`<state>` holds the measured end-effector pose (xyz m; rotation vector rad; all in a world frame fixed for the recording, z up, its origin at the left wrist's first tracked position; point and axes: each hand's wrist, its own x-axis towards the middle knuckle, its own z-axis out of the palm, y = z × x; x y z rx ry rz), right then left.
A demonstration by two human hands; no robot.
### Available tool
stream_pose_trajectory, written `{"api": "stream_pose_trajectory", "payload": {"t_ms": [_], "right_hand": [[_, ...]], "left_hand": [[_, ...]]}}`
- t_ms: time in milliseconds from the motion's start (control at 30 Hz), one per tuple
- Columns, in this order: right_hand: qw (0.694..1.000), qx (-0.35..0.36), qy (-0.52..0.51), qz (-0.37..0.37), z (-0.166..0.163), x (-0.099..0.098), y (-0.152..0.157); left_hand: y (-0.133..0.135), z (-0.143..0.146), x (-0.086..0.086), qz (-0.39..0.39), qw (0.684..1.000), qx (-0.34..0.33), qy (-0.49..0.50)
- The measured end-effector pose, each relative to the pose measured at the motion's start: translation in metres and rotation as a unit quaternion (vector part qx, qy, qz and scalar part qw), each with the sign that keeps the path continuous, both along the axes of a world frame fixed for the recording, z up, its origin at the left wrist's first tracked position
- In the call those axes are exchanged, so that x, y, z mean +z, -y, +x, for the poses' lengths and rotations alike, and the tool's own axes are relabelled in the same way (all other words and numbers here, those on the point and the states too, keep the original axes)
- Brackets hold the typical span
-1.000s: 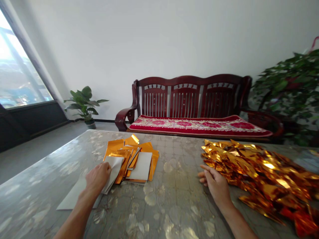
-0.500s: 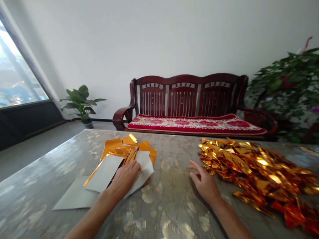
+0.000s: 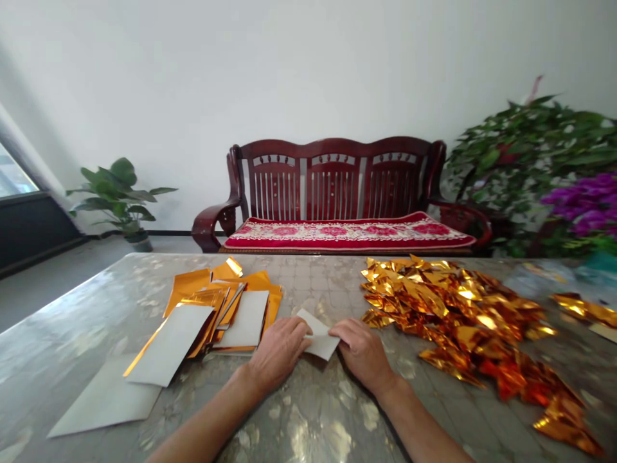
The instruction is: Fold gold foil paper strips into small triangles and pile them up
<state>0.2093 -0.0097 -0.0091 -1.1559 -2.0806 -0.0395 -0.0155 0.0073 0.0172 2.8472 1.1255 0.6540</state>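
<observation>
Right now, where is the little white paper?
In the head view, the small white paper sits between the left hand and right hand, orange foil stack on its left, gold foil heap on its right.

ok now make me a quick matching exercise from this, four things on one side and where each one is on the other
Things:
1. folded white paper
2. crumpled gold foil
3. red flowered cushion
4. potted green plant

Places:
a. on the seat of the wooden bench
b. on the floor by the wall
c. on the table, to the right of the paper
d. between the left hand and the right hand

Pairs: 1-d, 2-c, 3-a, 4-b
</observation>
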Motion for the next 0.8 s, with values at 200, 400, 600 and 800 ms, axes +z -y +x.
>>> {"api": "stream_pose_trajectory", "payload": {"t_ms": [200,400,600,800], "right_hand": [[0.995,-0.042,0.089,0.028,-0.005,0.007,0.005],[0.996,-0.03,0.087,0.018,-0.009,0.007,0.009],[0.996,-0.02,0.084,-0.036,-0.002,0.005,0.007],[0.989,-0.013,0.098,-0.111,0.001,0.006,0.006]], "left_hand": [[0.021,0.012,0.002,-0.008,0.999,0.019,0.043],[0.014,0.012,-0.024,-0.046,0.995,0.036,0.076],[0.001,0.004,-0.035,-0.098,0.984,0.038,0.145],[0.008,0.005,-0.025,-0.111,0.988,0.054,0.097]]}}
